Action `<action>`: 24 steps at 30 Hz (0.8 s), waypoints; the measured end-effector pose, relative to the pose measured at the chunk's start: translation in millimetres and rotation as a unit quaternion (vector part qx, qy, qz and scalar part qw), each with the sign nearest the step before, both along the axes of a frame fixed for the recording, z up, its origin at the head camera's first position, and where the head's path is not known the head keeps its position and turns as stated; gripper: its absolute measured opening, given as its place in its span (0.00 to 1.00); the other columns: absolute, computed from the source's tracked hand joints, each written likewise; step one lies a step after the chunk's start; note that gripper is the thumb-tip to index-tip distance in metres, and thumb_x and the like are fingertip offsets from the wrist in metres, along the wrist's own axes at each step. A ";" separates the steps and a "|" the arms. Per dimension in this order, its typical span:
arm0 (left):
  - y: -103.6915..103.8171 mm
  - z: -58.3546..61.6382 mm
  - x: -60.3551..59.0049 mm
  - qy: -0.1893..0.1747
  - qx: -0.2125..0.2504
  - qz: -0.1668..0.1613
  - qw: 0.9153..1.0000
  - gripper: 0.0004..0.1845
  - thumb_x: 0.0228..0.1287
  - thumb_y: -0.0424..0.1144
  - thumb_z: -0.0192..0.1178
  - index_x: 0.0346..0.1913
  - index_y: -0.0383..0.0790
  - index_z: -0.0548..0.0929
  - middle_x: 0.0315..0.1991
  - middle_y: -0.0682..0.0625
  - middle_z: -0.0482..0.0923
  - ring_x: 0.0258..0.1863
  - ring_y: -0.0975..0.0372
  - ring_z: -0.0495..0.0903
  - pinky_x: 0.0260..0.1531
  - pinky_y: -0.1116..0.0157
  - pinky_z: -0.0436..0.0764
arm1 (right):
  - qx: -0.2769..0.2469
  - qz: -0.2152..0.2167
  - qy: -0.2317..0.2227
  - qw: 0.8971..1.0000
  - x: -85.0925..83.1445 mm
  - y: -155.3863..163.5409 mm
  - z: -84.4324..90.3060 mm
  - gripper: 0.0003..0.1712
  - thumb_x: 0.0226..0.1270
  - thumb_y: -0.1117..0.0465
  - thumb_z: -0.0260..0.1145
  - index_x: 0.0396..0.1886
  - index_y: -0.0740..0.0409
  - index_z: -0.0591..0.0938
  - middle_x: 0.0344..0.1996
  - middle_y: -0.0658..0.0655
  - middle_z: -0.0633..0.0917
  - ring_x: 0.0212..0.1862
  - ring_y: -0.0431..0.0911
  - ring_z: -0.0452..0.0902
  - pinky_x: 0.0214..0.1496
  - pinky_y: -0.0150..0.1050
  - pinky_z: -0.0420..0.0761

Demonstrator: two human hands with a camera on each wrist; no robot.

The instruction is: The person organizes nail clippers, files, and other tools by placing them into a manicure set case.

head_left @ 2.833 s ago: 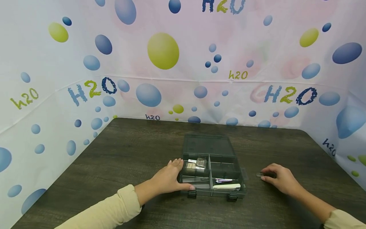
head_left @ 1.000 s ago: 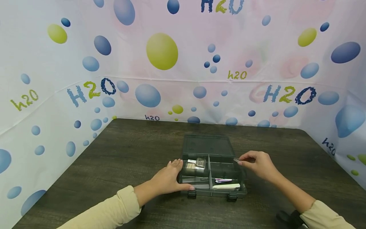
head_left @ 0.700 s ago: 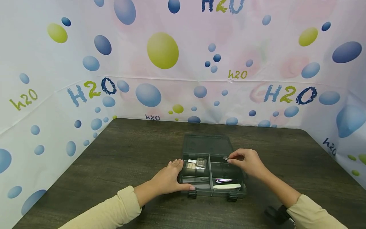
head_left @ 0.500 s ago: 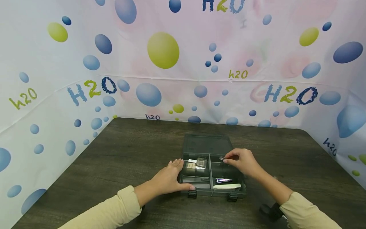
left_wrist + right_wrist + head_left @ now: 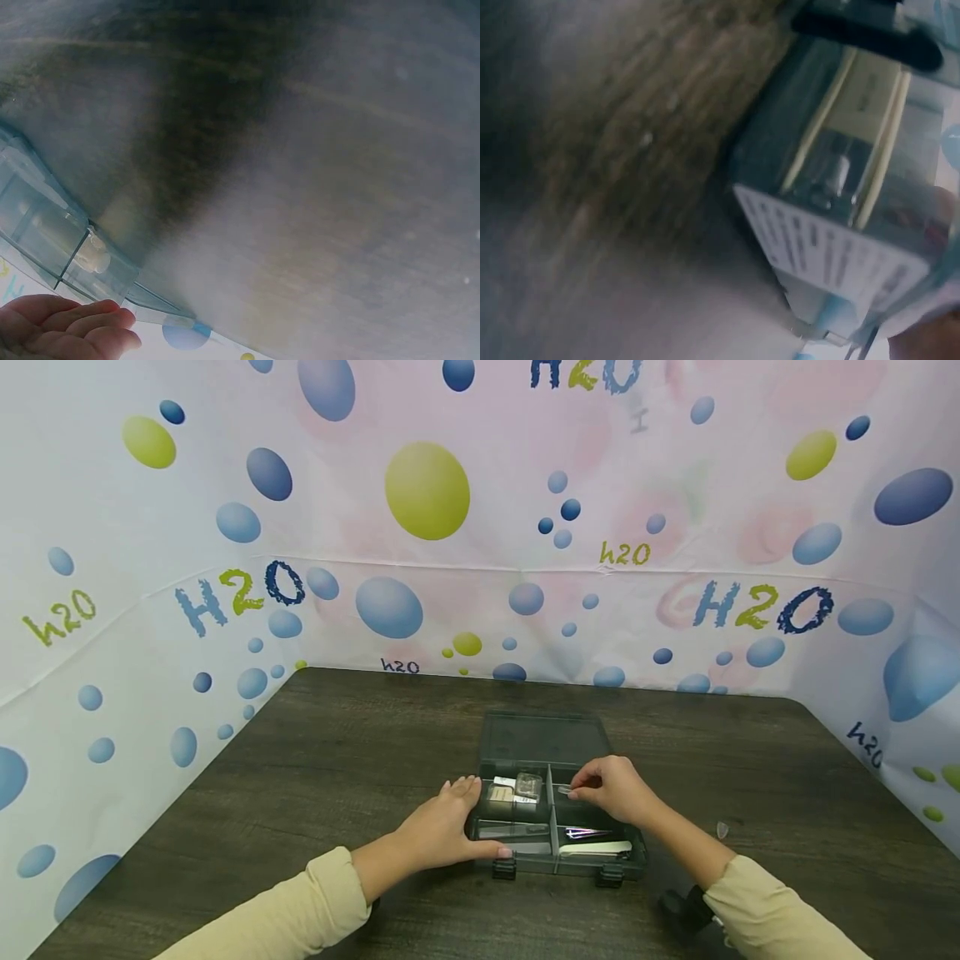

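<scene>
A dark wood-grain tabletop (image 5: 360, 752) is sitting inside a backdrop (image 5: 427, 493) showing bubbles and H2O lettering.

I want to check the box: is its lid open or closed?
Open. The lid lies back flat behind the box, compartments uncovered.

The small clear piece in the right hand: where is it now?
In the head view, the small clear piece is pinched in the right hand over the organizer box's far right compartment, just right of the centre divider.
</scene>
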State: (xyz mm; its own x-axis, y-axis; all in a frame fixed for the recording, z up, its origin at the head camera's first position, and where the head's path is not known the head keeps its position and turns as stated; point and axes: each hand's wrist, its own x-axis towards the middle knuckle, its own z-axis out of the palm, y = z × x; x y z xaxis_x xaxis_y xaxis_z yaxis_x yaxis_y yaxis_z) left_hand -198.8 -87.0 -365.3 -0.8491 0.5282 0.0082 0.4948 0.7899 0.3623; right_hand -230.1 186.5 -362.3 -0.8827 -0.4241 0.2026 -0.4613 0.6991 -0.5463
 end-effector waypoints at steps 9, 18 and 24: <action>-0.7 0.2 0.3 -0.002 0.001 0.001 1.000 0.53 0.49 0.66 0.62 0.67 0.27 0.61 0.67 0.33 0.59 0.67 0.42 0.61 0.62 0.47 0.67 | 0.013 0.006 0.001 1.000 -1.9 -4.7 -5.7 0.02 0.54 0.67 0.69 0.27 0.63 0.85 0.25 0.54 0.85 0.26 0.37 0.76 0.27 0.27 0.76; -0.9 0.3 0.2 -0.005 0.004 0.002 1.000 0.53 0.49 0.66 0.62 0.67 0.28 0.61 0.68 0.33 0.59 0.68 0.44 0.60 0.64 0.48 0.65 | 0.022 -0.002 -0.007 1.000 -2.0 -5.7 -4.7 0.04 0.54 0.68 0.69 0.30 0.65 0.85 0.27 0.56 0.85 0.29 0.41 0.79 0.28 0.28 0.78; -1.1 0.2 -0.1 0.000 0.004 -0.001 1.000 0.53 0.49 0.66 0.62 0.67 0.27 0.61 0.67 0.33 0.59 0.67 0.44 0.61 0.64 0.48 0.65 | 0.009 -0.023 0.039 0.999 5.8 -1.4 2.5 0.04 0.57 0.68 0.66 0.32 0.64 0.86 0.29 0.56 0.85 0.29 0.41 0.78 0.29 0.29 0.78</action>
State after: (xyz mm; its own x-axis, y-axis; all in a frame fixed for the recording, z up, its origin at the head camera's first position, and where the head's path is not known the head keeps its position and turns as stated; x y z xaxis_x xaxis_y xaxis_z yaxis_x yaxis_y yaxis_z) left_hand -199.0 -88.1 -365.1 -0.8477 0.5304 0.0117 0.4967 0.7857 0.3687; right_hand -224.2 185.1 -359.8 -0.8836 -0.3868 0.2639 -0.4682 0.7299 -0.4980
